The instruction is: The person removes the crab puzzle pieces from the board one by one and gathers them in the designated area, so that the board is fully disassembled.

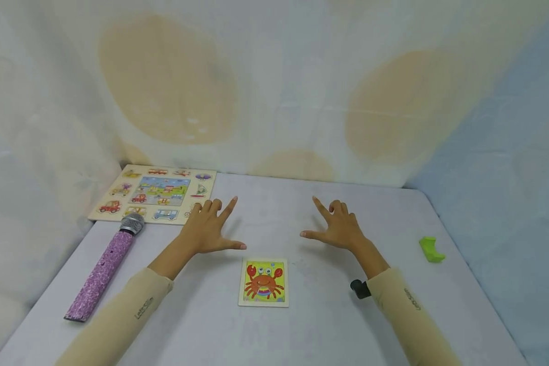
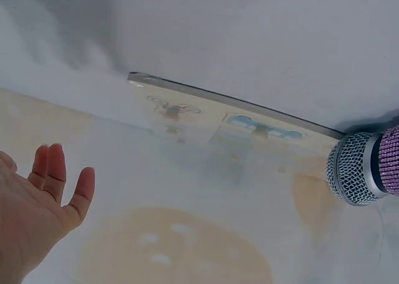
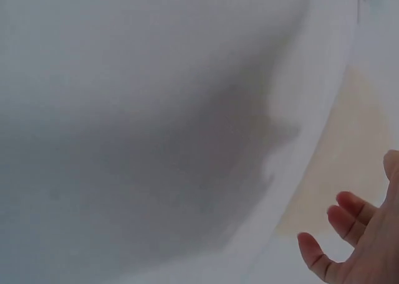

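Note:
Above the table, my left hand (image 1: 207,229) is held in the air with thumb and index finger spread wide and the other fingers bent loosely; it holds nothing. My right hand (image 1: 340,229) mirrors it, also holding nothing. Below and between them lies a square crab picture puzzle (image 1: 264,283), flat in its frame. Just behind the left hand is a larger wooden vehicle puzzle board (image 1: 153,192). In the left wrist view, the left palm (image 2: 31,215) and the board's edge (image 2: 237,103) are apart. The right wrist view shows the right hand's fingers (image 3: 349,225) loosely bent.
A microphone with a purple glittery handle (image 1: 101,274) lies at the left, its head by the board's front edge. A bright green curved piece (image 1: 432,249) sits at the far right. A black object (image 1: 360,288) shows beside the right sleeve. Patterned cloth (image 1: 293,91) hangs around the table.

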`<state>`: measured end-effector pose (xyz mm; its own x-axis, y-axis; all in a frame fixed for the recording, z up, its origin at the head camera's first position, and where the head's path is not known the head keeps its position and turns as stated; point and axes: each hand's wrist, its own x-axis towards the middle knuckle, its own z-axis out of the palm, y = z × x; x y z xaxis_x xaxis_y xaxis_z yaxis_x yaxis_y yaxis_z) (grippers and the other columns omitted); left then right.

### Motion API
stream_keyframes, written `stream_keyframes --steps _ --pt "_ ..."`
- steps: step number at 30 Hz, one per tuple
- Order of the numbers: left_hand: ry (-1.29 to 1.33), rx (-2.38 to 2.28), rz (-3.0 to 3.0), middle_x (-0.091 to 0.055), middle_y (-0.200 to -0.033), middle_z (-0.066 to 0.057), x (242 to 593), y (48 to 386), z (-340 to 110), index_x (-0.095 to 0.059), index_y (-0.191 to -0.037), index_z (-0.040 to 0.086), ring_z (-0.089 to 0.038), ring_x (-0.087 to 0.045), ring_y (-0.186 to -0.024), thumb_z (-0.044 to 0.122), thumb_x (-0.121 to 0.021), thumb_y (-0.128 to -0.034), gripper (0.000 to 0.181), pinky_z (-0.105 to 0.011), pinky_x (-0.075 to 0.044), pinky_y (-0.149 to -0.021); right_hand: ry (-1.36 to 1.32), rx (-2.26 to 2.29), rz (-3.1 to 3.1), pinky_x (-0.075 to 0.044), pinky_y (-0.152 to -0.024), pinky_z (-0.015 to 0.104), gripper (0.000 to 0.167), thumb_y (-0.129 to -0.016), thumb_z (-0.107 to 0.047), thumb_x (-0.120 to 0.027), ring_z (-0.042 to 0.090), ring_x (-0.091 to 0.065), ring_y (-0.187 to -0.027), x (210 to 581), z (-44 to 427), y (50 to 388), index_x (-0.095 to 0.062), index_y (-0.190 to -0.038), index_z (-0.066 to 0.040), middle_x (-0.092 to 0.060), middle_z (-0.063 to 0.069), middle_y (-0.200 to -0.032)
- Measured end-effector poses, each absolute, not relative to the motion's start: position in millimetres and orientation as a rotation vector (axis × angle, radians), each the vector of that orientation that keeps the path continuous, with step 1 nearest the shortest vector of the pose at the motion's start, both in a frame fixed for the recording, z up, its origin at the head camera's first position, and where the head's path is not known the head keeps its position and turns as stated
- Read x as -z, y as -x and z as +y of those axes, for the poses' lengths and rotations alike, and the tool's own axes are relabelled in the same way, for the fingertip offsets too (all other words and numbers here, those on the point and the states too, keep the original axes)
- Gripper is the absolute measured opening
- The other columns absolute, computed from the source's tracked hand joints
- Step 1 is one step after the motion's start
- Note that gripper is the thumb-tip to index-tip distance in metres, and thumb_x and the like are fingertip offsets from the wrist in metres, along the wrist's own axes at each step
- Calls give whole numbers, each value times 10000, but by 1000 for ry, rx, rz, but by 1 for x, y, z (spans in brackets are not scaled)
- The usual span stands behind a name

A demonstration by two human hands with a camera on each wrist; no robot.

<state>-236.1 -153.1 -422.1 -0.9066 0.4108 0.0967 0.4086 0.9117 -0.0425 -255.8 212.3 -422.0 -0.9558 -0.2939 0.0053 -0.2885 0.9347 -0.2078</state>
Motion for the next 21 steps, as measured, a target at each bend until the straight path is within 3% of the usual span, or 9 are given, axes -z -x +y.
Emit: stream_keyframes --steps 5,12,21 --pt "671 -13 -2957 -482 -1244 -158 430 229 -160 -141 -1605 214 -306 -437 -1058 999 -390 -641 1268 -493 -325 -910 502 328 3034 -382 -735 409 1074 -747 -807 -603 288 -411 -1033 429 210 246 -218 -1591 -266 -433 173 -1176" --pt "739 10 -2975 -469 -1242 -129 441 213 -163 -105 -1605 265 -282 -432 -1110 1033 -295 -613 1268 -501 -344 -957 609 290 3017 -344 -661 334 1068 -737 -802 -620 246 -410 -944 443 211 233 -241 -1586 -277 -451 146 -1088" --pt "884 88 -2929 -475 -1252 -108 448 187 -157 -243 -1587 262 -255 -442 -1092 1014 -361 -619 1232 -457 -370 -911 709 331 2973 -333 -645 299 1056 -712 -779 -673 188 -385 -844 449 211 220 -291 -1570 -297 -437 88 -998"
